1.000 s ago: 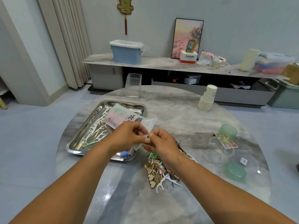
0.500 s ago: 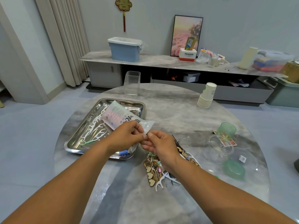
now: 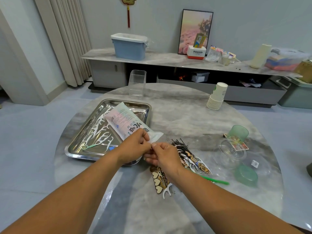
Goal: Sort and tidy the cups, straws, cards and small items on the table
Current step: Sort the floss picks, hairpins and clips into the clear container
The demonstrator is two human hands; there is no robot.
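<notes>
Polished, mirror-bright metal tray (image 3: 143, 107). Glossy grey marble surface (image 3: 177, 112), smooth. Printed plastic packet (image 3: 123, 119), slightly shiny. Matt paper cups (image 3: 217, 97), stacked. Clear plastic box (image 3: 137, 83). Translucent green plastic cup (image 3: 238, 133). Matt wooden hearts (image 3: 157, 181).

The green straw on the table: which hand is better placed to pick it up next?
Probably the right hand: the green straw lies on its side of the table, while the left hand pinches the plastic packet over the tray.
</notes>
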